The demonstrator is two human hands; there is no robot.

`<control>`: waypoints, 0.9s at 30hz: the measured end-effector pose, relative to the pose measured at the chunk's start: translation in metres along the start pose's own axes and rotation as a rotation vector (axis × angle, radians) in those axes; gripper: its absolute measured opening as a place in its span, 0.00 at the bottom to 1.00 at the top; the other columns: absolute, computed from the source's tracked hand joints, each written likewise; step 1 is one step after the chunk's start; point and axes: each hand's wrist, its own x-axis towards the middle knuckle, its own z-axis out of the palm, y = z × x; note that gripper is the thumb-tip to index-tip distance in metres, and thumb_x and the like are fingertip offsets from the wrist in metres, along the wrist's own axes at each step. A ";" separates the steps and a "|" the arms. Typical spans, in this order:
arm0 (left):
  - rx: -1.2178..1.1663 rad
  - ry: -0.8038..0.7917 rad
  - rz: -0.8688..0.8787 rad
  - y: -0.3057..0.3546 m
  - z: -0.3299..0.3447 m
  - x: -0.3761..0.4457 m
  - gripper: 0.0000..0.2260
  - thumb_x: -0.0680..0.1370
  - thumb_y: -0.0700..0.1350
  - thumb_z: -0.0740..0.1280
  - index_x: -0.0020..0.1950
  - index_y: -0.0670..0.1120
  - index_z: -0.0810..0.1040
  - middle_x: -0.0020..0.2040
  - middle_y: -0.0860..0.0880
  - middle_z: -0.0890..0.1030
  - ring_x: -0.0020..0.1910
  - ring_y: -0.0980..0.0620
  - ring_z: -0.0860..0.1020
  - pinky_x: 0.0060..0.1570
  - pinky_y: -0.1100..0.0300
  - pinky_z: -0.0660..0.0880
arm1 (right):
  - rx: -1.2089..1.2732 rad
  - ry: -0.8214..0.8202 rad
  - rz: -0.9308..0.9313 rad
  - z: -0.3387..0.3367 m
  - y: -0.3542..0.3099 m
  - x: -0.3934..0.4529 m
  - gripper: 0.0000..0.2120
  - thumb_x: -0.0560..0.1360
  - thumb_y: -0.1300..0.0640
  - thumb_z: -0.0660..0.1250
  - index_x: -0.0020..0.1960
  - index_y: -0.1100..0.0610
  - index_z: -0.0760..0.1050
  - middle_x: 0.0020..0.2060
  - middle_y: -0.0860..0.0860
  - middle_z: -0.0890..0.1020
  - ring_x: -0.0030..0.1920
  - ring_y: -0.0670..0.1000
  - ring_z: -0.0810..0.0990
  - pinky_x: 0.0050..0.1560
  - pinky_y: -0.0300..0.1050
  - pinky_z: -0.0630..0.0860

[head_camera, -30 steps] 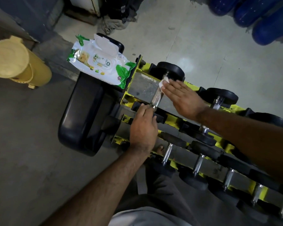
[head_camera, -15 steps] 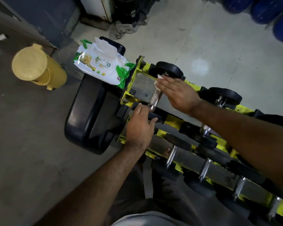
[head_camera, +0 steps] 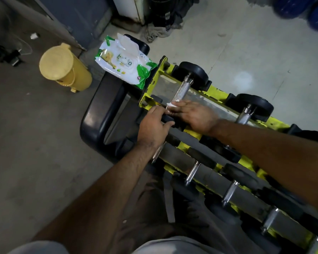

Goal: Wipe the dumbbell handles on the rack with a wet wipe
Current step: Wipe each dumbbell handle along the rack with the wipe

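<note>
R hand presses wet wipe on near end of dumbbell handle, fingers flat. L hand grips black dumbbell head just beside. Risk: thin wipe bunches, slips off knurled handle; far end unwiped.

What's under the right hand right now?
A white wet wipe shows at the right hand's fingertips, on the knurled steel dumbbell handle's near end. The handle's covered part is hidden.
</note>
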 end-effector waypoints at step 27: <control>0.187 -0.237 0.350 0.082 0.078 -0.081 0.16 0.79 0.51 0.66 0.64 0.45 0.73 0.59 0.46 0.76 0.59 0.47 0.74 0.57 0.52 0.74 | 1.533 0.737 1.386 -0.082 -0.078 -0.127 0.11 0.79 0.66 0.60 0.54 0.58 0.80 0.49 0.58 0.84 0.41 0.54 0.83 0.43 0.49 0.80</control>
